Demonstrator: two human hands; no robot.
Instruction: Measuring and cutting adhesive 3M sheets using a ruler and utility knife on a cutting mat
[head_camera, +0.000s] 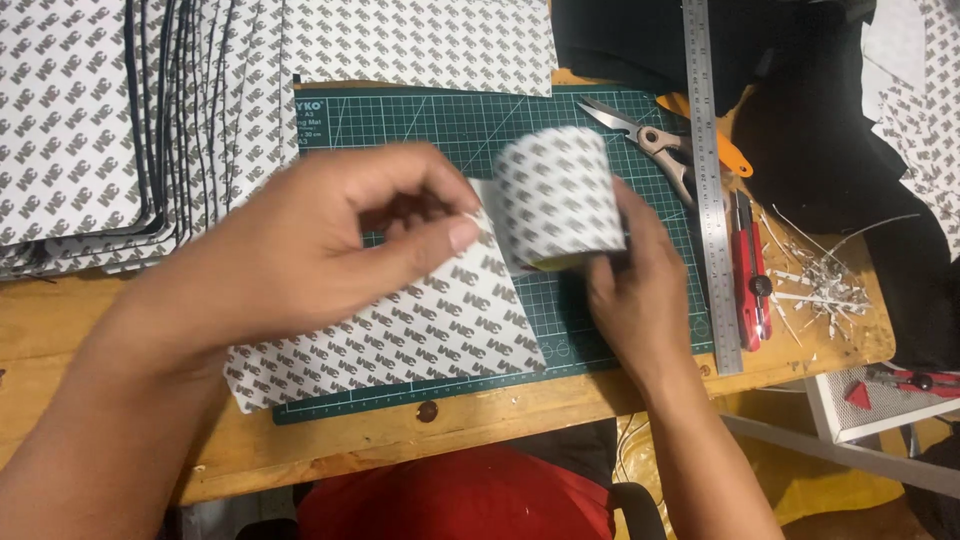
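Note:
My left hand (300, 240) pinches the top edge of a white sheet with a grey repeating pattern (420, 325), which lies flat across the green cutting mat (440, 120). The sheet's right end curls up into a roll (555, 195). My right hand (640, 290) grips that roll from the right and below, holding it upright on the mat. A thin yellowish layer shows at the roll's lower edge.
A tall stack of the same patterned sheets (90, 120) fills the upper left, with more sheets (420, 40) behind the mat. Scissors with an orange handle (660, 135), a steel ruler (710, 180) and a red utility knife (752, 275) lie right of the mat. Paper trimmings (820, 280) litter the wooden table (90, 310).

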